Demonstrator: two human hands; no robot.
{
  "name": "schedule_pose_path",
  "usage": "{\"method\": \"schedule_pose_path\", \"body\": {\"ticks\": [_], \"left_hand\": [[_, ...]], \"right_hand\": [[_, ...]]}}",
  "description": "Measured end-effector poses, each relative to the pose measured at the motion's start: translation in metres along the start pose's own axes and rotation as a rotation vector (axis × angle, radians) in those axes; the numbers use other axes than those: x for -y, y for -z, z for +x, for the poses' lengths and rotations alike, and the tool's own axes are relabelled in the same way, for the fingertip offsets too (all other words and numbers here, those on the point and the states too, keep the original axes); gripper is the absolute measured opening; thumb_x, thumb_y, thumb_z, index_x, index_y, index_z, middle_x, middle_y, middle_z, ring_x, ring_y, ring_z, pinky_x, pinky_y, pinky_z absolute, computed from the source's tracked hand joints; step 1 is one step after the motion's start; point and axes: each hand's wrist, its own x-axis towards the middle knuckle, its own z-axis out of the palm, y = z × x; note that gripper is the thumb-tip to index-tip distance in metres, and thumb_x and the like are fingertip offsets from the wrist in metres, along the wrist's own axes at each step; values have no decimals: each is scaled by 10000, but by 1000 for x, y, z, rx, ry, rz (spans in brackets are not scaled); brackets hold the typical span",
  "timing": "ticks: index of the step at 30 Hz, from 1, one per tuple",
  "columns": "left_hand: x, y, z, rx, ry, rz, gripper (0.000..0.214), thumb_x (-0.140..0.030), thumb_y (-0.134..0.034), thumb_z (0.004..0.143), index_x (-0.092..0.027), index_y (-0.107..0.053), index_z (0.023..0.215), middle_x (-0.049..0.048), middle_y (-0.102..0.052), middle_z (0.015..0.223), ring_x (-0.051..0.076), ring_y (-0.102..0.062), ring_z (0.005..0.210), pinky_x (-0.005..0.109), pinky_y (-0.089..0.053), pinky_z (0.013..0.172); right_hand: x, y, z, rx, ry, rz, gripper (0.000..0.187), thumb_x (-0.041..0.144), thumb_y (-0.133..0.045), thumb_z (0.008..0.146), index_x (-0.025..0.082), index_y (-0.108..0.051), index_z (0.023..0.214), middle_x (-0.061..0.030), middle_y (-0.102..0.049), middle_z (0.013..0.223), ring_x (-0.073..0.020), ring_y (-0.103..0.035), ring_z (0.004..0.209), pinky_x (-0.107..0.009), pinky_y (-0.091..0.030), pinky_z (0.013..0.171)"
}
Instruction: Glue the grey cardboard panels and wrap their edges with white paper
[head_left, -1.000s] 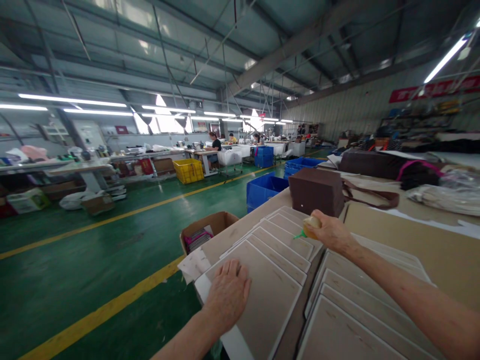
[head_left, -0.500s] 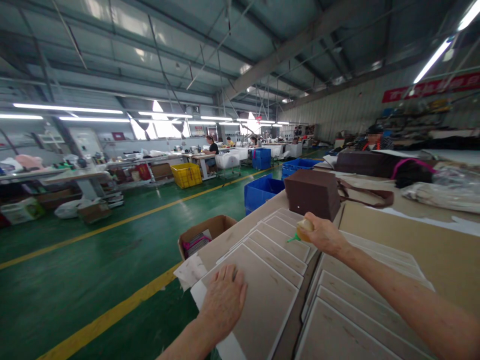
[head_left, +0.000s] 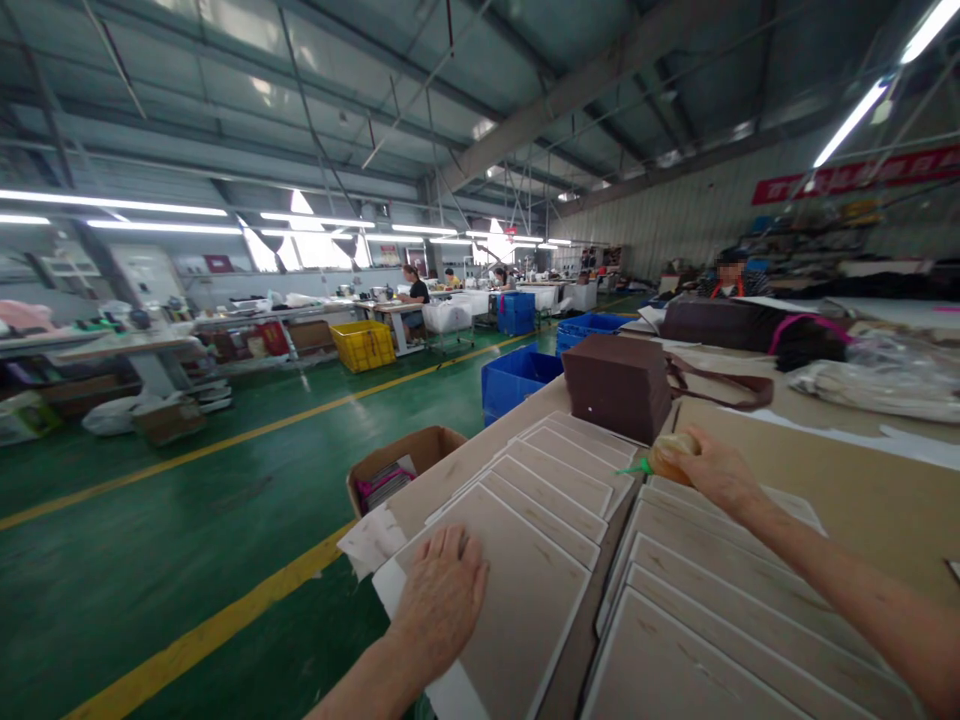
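My left hand (head_left: 441, 592) lies flat, fingers stretched out, on the nearest of several overlapping grey-beige panels (head_left: 517, 590) with pale edges. My right hand (head_left: 712, 468) grips a squeeze bottle (head_left: 673, 456) of amber liquid with a green nozzle. The bottle is tilted, its nozzle pointing left above the far end of the gap between the two rows of panels. A second overlapping row of panels (head_left: 697, 650) lies below my right forearm, with brownish smears on the surfaces. Just behind the bottle stands a dark brown box-shaped block (head_left: 619, 385).
A cardboard box (head_left: 409, 455) and a blue crate (head_left: 517, 380) stand along the table's left side. Brown straps (head_left: 727, 385) and clear plastic wrapping (head_left: 885, 375) lie farther back on the table. A person (head_left: 727, 278) is behind it; others sit at far workstations.
My right hand has moved the bottle to the right, from over the left row to the gap near the right row. My left hand stays on the panel. The view has shifted slightly.
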Motion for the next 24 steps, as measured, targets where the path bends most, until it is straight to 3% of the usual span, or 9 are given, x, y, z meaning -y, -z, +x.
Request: {"method": "schedule_pose_path", "body": {"ticks": [5,18,24], "left_hand": [[0,0,0,6,3,10,280,-249,-385,972,-167,-604,1125,131,-573,1192,299,-527,1135,483,-430,974],[2,-3,-1,-14,-10,-5,290,-250,-365,978,-169,-593,1137,126,-559,1191,303,-506,1135,492,-411,980],[1,-1,-1,-10,-7,-17,285,-239,-380,973,-157,-594,1142,134,-561,1186,310,-514,1138,494,-423,977]], "right_hand": [[-9,-1,-4,11,33,-51,233,471,-534,814,239,-559,821,-45,-635,690,-227,-580,655,-307,-364,609],[4,-1,-2,77,105,-148,218,458,-538,838,242,-518,842,-15,-612,685,-202,-572,661,-276,-337,593],[28,-18,9,73,125,-175,233,469,-494,875,238,-525,880,-20,-626,729,-192,-578,672,-261,-316,575]]}}
